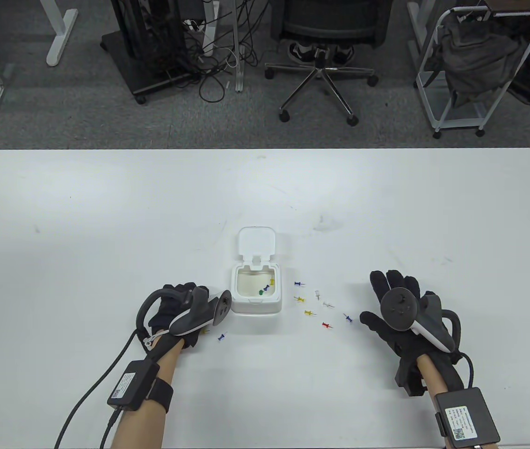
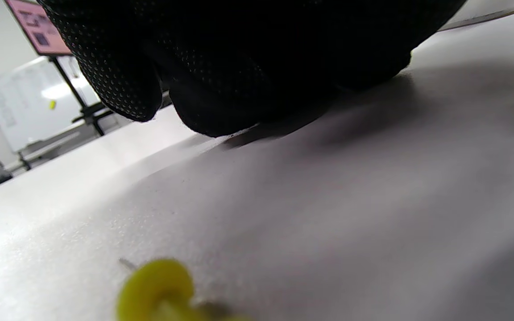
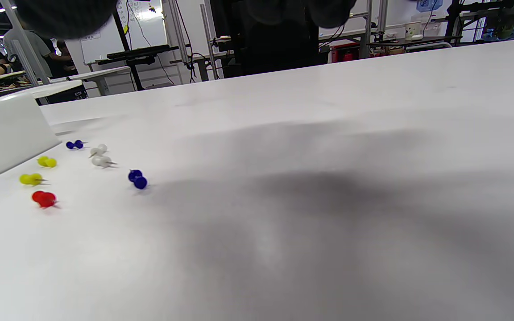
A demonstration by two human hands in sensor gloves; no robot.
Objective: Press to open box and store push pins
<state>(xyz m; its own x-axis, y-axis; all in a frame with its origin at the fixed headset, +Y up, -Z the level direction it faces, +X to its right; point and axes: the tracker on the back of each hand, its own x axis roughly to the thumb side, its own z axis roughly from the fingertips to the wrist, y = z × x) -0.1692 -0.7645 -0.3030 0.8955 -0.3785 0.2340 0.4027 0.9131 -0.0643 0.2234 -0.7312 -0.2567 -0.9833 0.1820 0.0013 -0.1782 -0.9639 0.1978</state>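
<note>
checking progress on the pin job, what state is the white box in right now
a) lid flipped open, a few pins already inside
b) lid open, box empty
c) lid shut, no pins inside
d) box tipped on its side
a: in the table view the white box sits upright with its lid flipped back, and a yellow pin, a green pin and a blue pin lie inside.

Left hand point(image 1: 176, 313) lies curled, knuckles down; right hand point(image 1: 400, 318) rests flat, fingers spread forward.

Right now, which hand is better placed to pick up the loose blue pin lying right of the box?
Probably the right hand: it rests open just beside the blue pin. The left hand sits across the open box.
</note>
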